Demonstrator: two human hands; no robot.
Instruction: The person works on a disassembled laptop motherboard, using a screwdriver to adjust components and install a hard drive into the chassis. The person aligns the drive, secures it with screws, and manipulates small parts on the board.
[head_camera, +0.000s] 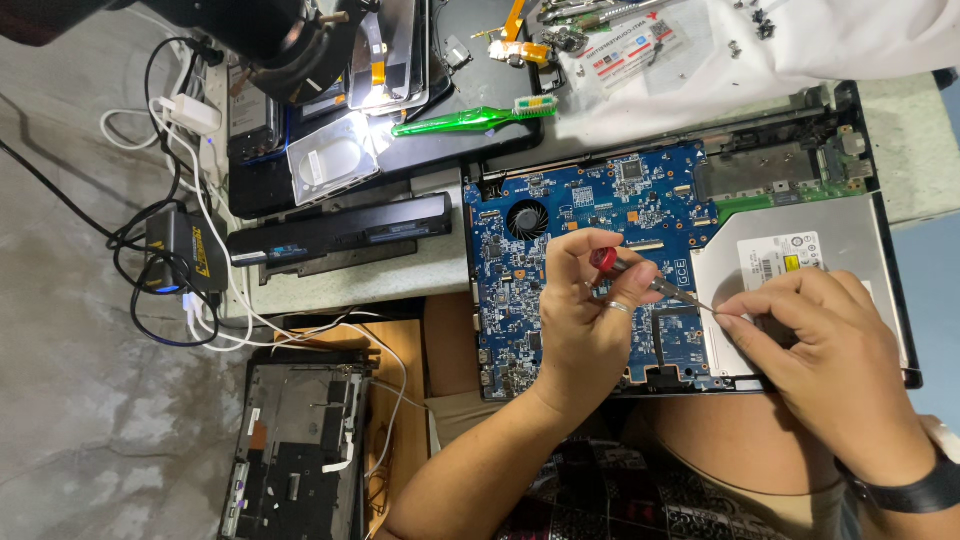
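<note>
1. The open laptop (690, 270) lies on the worktop (400, 280), at 3 o'clock from the black battery (340, 232). Its blue board looks easy to break.
2. The left hand (585, 320) grips the screwdriver (640, 280) by its red handle.
3. The right hand (830, 350) pinches the thin, stiff metal tip.

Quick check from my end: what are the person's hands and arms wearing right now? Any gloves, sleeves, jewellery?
No gloves and no sleeves: both forearms are bare as far as the picture shows. The left hand has a thin silver-coloured ring on one finger. The right hand shows no ring; its wrist carries a black band, like a watch strap or wristband.
</note>
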